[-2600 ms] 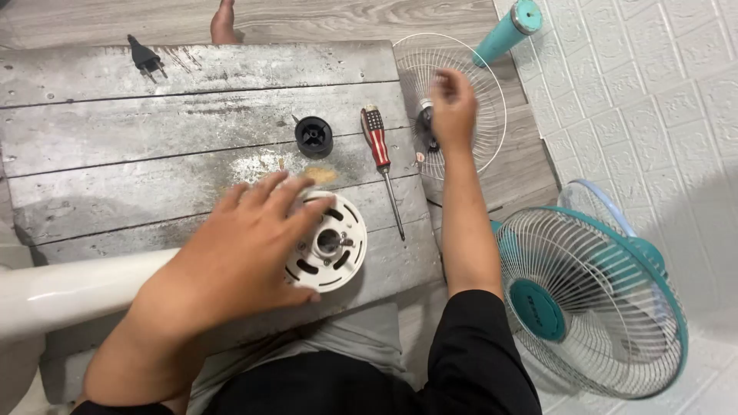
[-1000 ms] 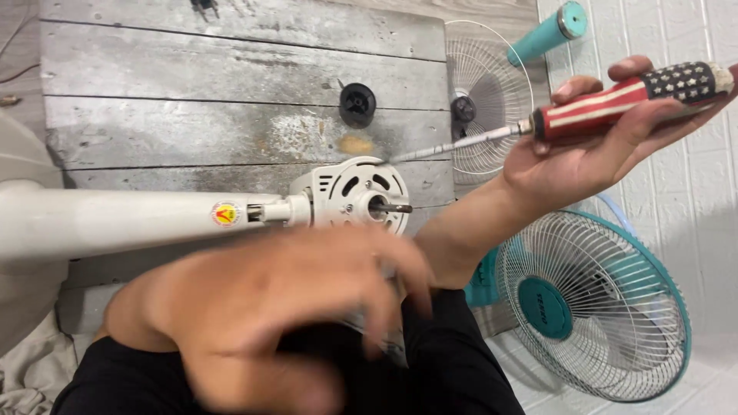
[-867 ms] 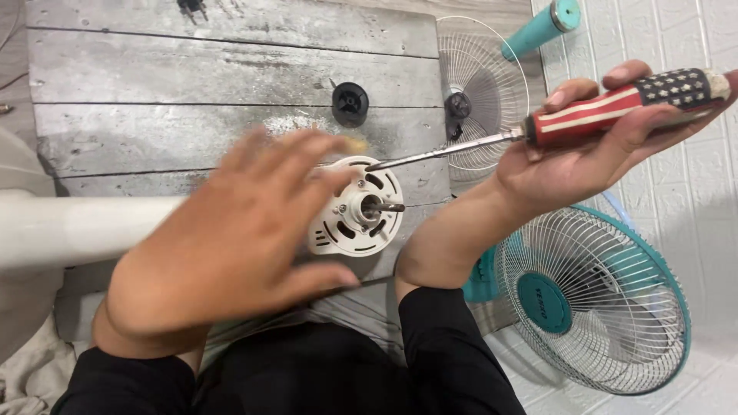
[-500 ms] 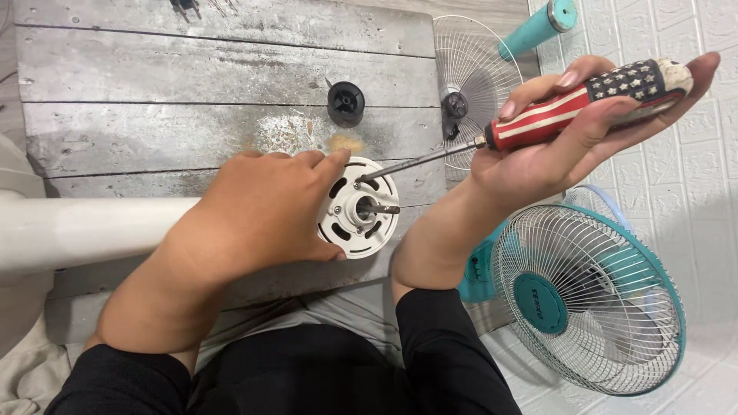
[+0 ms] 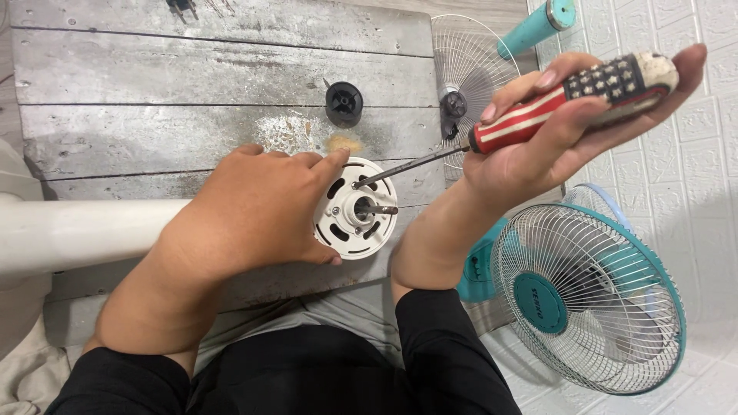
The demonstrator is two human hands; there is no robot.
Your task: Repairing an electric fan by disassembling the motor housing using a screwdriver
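Screwdriver (image 5: 538,115) tip now touches motor housing (image 5: 355,209); left hand (image 5: 254,207) still grips.

Weathered grey wooden surface (image 5: 192,77), rough and matt, with open grain, cracks and a pale scuffed patch. White plastic motor housing (image 5: 355,209), smooth with a dull sheen, pierced by slots, a bare metal shaft (image 5: 378,208) at its centre. Screwdriver (image 5: 538,115) with a thin dull metal shank and a glossy plastic handle in red, white and dark bands, studded at the end. Small black plastic cap (image 5: 344,102), matt. Thin wire grille (image 5: 469,69), pale metal. Fan (image 5: 588,296) with a shiny wire guard and smooth teal plastic rim and hub. White tiled floor (image 5: 692,192), glossy, lightly textured. Black cloth sleeves (image 5: 446,361), soft and matt.
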